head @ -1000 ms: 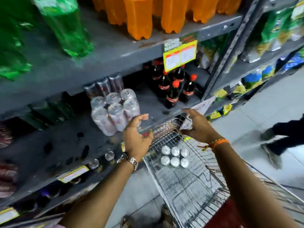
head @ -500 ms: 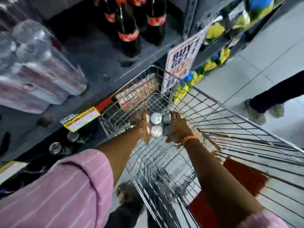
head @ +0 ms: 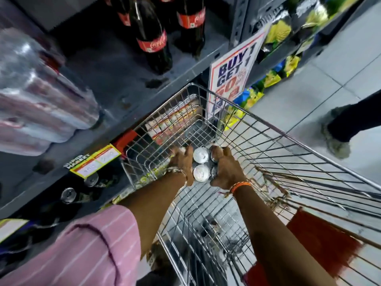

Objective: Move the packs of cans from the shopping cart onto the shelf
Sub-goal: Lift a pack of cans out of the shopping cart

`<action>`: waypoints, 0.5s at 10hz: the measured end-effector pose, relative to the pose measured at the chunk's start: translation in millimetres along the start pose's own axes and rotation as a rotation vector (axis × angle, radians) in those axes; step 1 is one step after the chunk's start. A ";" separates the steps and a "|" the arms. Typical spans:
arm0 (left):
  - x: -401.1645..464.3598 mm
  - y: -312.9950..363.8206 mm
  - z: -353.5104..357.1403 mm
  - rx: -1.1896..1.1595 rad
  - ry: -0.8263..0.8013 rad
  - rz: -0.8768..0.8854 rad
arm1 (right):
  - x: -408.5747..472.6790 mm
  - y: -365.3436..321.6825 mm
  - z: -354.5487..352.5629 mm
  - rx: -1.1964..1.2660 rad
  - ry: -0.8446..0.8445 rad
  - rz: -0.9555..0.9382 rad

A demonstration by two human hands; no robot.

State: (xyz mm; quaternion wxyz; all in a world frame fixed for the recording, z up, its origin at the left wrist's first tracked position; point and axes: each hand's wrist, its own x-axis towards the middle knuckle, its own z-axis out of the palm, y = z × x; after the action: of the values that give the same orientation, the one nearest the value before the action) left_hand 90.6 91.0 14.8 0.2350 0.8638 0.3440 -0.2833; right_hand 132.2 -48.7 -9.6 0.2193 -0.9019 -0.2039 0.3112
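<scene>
A pack of silver-topped cans (head: 201, 164) sits low inside the wire shopping cart (head: 274, 129). My left hand (head: 183, 162) presses against the pack's left side and my right hand (head: 225, 167) clasps its right side, so only two can tops show between them. On the grey shelf (head: 115, 79) at the left lies a blurred plastic-wrapped pack of cans (head: 41, 100).
Dark cola bottles (head: 153, 36) stand on the shelf behind the cart. A "Buy 1 Get 1" sign (head: 233, 71) hangs at the shelf corner. Loose cans (head: 69, 195) sit on the lower shelf. Another person's leg and shoe (head: 338, 139) are on the floor to the right.
My hands left the shelf, where a pack now lies, and dropped into the cart. They closed on either side of the pack of cans there, and my view tipped downward.
</scene>
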 end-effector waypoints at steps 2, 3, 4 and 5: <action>-56.9 -0.3 -46.9 0.190 0.037 0.121 | -60.6 -35.5 -67.3 -0.100 0.012 -0.030; -110.2 2.7 -81.2 0.124 0.070 0.163 | -93.2 -63.0 -104.0 -0.131 0.080 -0.088; -159.7 -5.6 -120.3 0.119 0.142 0.189 | -122.4 -97.2 -136.1 -0.202 0.137 -0.152; -205.5 -23.1 -158.2 0.112 0.216 0.198 | -148.2 -138.7 -158.2 -0.230 0.193 -0.217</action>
State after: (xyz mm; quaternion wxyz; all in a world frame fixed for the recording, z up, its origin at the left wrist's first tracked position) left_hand 1.7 106.4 259.1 0.1748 0.9307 0.2640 -0.1831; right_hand 95.9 -52.1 245.2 0.1654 -0.9194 -0.3125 0.1725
